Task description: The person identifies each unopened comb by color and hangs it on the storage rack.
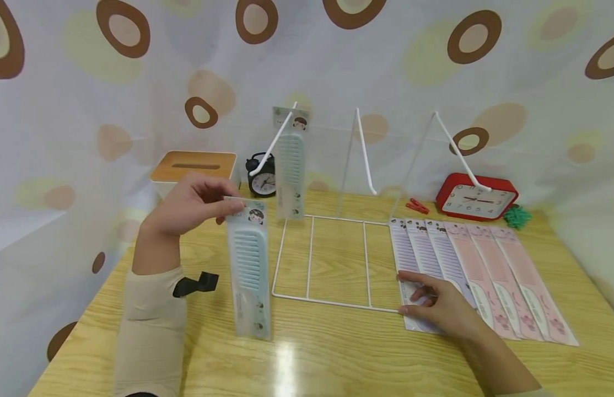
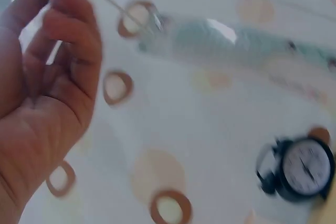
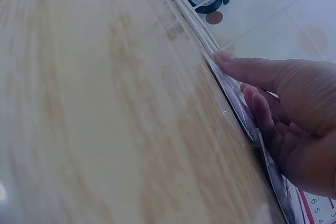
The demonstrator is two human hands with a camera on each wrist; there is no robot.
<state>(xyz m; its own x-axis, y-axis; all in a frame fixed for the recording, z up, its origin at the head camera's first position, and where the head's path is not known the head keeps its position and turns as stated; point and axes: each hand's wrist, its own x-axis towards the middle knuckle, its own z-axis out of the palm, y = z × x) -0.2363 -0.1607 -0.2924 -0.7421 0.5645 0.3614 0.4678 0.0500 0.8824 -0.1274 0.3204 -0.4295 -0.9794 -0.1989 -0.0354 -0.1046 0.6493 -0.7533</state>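
Observation:
My left hand [image 1: 198, 201] pinches the top of a packaged light-blue comb [image 1: 249, 275], which hangs upright above the wooden table [image 1: 337, 353]. In the left wrist view that hand [image 2: 47, 93] shows blurred, fingers curled. A second blue comb packet [image 1: 290, 165] hangs on the left hook of a white wire rack [image 1: 332, 264]. My right hand [image 1: 436, 303] lies flat on the nearest of several purple and pink comb packets [image 1: 480, 275] laid in a row. The right wrist view shows its fingers [image 3: 262, 77] pressing the packet edge [image 3: 236, 108].
A tissue box with a wooden lid [image 1: 195, 168] and a small black alarm clock [image 1: 262, 176] stand at the back left. A red clock [image 1: 475, 198], a red clip [image 1: 417, 207] and a green thing [image 1: 517, 216] lie at the back right. A patterned curtain surrounds the table.

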